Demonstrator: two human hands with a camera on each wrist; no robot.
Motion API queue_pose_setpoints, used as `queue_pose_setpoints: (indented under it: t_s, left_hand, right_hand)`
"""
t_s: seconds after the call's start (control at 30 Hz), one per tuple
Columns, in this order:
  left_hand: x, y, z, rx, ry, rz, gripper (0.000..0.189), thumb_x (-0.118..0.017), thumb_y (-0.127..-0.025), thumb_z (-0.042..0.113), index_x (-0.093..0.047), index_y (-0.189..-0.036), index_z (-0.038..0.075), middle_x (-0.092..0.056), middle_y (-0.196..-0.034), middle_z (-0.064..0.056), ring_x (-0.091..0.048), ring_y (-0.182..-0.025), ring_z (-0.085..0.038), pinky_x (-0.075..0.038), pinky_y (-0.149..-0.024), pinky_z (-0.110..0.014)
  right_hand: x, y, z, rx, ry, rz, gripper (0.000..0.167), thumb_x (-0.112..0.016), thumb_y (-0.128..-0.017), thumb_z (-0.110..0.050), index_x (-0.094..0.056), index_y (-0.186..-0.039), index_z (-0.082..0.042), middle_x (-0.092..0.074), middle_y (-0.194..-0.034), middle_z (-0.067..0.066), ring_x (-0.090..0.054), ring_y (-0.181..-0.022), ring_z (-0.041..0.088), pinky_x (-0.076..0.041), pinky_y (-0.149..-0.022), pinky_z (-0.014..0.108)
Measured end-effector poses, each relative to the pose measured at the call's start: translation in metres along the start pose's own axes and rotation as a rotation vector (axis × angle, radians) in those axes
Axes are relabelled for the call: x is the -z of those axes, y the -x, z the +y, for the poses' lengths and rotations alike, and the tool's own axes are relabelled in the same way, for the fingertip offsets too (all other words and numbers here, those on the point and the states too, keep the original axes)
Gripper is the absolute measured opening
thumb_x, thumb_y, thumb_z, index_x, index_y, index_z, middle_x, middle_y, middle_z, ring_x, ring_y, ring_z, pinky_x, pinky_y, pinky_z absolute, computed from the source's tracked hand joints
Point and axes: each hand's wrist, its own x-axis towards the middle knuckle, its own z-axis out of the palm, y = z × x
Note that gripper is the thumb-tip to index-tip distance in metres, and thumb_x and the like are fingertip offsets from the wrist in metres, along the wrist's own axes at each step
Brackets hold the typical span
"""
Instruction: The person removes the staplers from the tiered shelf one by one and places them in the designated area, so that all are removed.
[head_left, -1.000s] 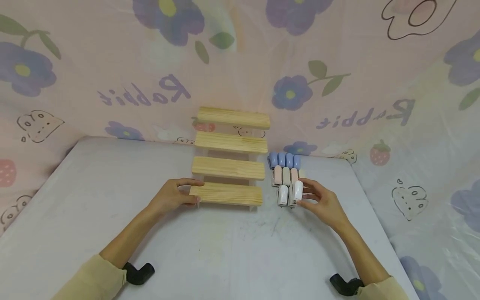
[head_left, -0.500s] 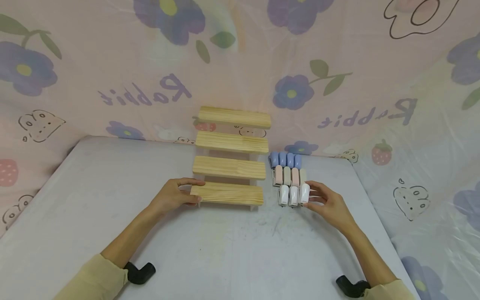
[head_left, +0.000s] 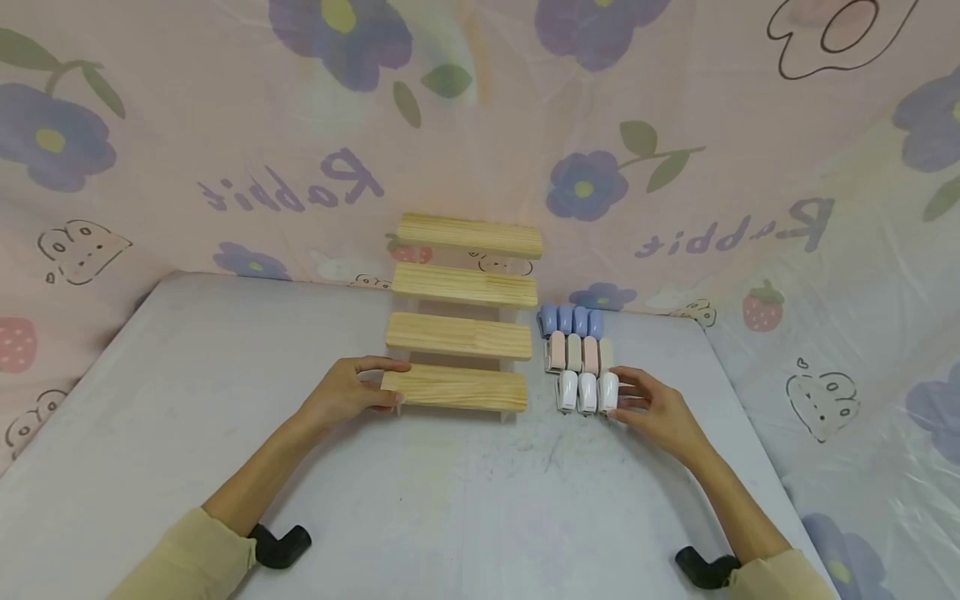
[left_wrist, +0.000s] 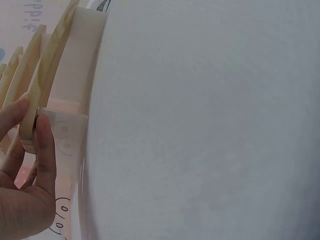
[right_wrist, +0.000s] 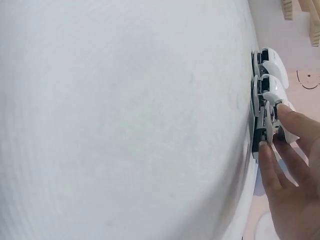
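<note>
My left hand [head_left: 343, 390] pinches the left end of the lowest board of a wooden tiered rack [head_left: 461, 389], thumb on one face and fingers on the other in the left wrist view. In the head view, my right hand [head_left: 660, 410] holds the rightmost white mini stapler [head_left: 608, 392] at the end of the front row. Thumb and fingers grip that stapler from its sides in the right wrist view. Two more white staplers [head_left: 567, 392] stand left of it. Behind them are a row of pink and cream staplers [head_left: 590, 354] and a row of blue ones [head_left: 564, 319].
The rack's upper boards [head_left: 468, 236] rise in steps toward a patterned curtain [head_left: 480, 108] behind the table. The stapler rows stand just right of the rack on the white tabletop [head_left: 450, 508]. Black curved pieces [head_left: 281, 547] sit at both wrists.
My right hand has moved the white stapler a little right and set it down at the end of the front row. The left hand stays on the rack.
</note>
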Motion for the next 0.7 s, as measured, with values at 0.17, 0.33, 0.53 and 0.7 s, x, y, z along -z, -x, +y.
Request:
queue_pose_setpoints:
  t_s: [0.17, 0.33, 0.53, 0.7]
  left_hand:
    - [0.001, -0.001, -0.001, -0.005, 0.006, -0.006, 0.050, -0.086, -0.078, 0.015, -0.070, -0.125, 0.014, -0.057, -0.139, -0.011, -0.071, -0.083, -0.023, -0.056, -0.079, -0.039]
    - [0.000, 0.000, -0.002, -0.009, -0.001, -0.009, 0.050, -0.086, -0.078, 0.016, -0.069, -0.126, 0.013, -0.065, -0.127, -0.011, -0.071, -0.083, -0.024, -0.056, -0.079, -0.039]
    - [0.000, 0.000, -0.001, -0.003, -0.006, -0.012, 0.051, -0.085, -0.079, 0.016, -0.069, -0.127, 0.014, -0.073, -0.106, -0.010, -0.071, -0.082, -0.025, -0.056, -0.078, -0.038]
    - [0.000, 0.000, -0.001, 0.003, -0.005, -0.009, 0.051, -0.086, -0.078, 0.016, -0.069, -0.126, 0.014, -0.074, -0.104, -0.010, -0.071, -0.082, -0.024, -0.056, -0.077, -0.038]
  right_hand:
    - [0.000, -0.001, 0.003, -0.015, 0.072, -0.006, 0.062, -0.082, -0.083, -0.011, -0.054, -0.138, -0.010, -0.064, -0.126, 0.019, -0.066, -0.104, 0.032, -0.055, -0.083, 0.031]
    - [-0.002, -0.003, 0.008, -0.011, 0.092, 0.002, 0.062, -0.083, -0.081, -0.011, -0.056, -0.137, -0.011, -0.065, -0.124, 0.017, -0.066, -0.102, 0.031, -0.055, -0.082, 0.034]
    - [-0.003, -0.005, 0.012, 0.014, 0.091, 0.001, 0.062, -0.083, -0.080, -0.008, -0.056, -0.136, -0.008, -0.066, -0.121, 0.015, -0.064, -0.102, 0.028, -0.053, -0.083, 0.028]
    - [-0.004, -0.005, 0.014, 0.021, 0.096, -0.003, 0.062, -0.083, -0.081, -0.011, -0.055, -0.137, -0.008, -0.066, -0.121, 0.015, -0.064, -0.103, 0.029, -0.053, -0.084, 0.029]
